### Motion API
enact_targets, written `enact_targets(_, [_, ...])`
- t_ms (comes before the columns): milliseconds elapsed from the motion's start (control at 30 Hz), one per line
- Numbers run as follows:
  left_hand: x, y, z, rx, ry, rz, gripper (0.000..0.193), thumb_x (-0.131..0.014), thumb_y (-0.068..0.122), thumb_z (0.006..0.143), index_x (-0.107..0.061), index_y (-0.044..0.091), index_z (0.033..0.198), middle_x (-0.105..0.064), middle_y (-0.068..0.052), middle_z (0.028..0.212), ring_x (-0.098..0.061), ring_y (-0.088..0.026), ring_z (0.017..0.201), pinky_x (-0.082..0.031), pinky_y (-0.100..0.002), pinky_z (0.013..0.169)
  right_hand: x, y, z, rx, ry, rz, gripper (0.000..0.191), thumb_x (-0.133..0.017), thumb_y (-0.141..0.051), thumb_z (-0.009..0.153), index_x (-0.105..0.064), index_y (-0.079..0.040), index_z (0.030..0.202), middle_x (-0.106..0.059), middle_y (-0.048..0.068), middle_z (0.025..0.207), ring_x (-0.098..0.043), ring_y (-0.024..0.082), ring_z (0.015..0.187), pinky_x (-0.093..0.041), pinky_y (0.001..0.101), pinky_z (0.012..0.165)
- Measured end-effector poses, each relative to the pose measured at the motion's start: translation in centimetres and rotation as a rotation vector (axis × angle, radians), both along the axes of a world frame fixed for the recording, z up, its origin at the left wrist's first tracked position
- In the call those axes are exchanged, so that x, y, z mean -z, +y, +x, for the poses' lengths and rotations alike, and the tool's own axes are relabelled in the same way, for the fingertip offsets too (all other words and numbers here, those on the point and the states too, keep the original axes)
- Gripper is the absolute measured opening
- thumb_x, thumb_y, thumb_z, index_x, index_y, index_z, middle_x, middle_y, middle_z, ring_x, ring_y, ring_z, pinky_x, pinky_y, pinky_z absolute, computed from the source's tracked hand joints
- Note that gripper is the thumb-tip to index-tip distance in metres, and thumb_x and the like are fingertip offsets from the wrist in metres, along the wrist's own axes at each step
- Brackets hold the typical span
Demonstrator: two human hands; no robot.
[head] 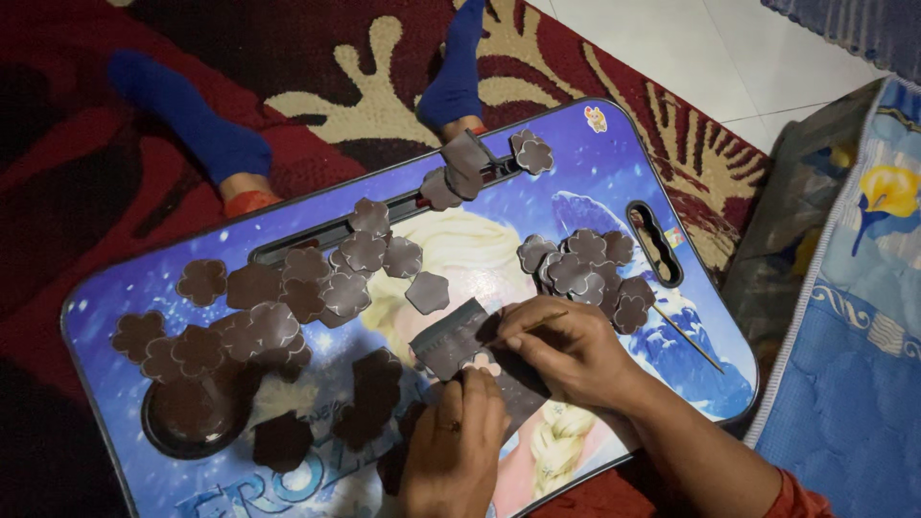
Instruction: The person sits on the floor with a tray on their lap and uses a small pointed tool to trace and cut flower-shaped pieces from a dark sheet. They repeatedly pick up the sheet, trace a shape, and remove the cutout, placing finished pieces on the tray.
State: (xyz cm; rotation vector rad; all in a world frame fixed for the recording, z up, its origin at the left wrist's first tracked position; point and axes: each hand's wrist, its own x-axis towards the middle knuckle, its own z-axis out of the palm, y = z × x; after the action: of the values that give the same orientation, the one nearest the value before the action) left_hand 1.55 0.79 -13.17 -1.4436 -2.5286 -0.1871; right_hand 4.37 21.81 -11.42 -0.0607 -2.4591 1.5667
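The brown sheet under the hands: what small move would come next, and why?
Probably running the thin stick in the right hand further around the flower outline, while the left hand pins the brown sheet; a flower shape there looks only partly freed.

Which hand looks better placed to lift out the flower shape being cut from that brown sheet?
Probably the left hand: its fingertips already press the brown sheet beside the cutout, while the right hand is occupied by a thin stick.
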Motion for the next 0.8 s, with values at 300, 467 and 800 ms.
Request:
enact_targets(300, [-0.1,-0.1,0.3,-0.021,-0.053,0.006,0.065,-0.067,0.042,0.085,-0.060,-0.002,0.132,-0.057,-0.013,0.125,-0.057,-0.026,0.105,-0.050,-0.033,0.082,0.1,0.0,0.2,-0.032,0.013,-0.048,0.006,-0.070,-0.004,0.094,-0.073,-0.001,0.098,-0.076,0.010,0.100,-0.076,0.021,0.100,-0.061,0.0342,0.089])
enact_targets(467, [0.2,0.3,0.0,-0.001,-0.175,0.024,0.069,-0.070,0.041,0.082,-0.058,-0.003,0.133,-0.056,-0.014,0.124,-0.057,-0.027,0.101,-0.049,-0.037,0.080,-0.4,-0.2,0.3,-0.037,0.026,0.035,0.005,-0.070,-0.003,0.093,-0.073,-0.002,0.098,-0.077,0.011,0.101,-0.076,0.021,0.099,-0.061,0.0336,0.087])
enact_targets(800, [-0.6,-0.3,0.3,0.023,-0.094,0.076,0.063,-0.071,0.035,0.084,-0.059,-0.006,0.130,-0.056,-0.015,0.122,-0.056,-0.029,0.101,-0.049,-0.037,0.084,-0.7,-2.2,3.7,0.038,0.064,0.137,0.013,-0.067,-0.003,0.093,-0.070,-0.002,0.105,-0.075,0.014,0.111,-0.076,0.023,0.101,-0.061,0.0329,0.085])
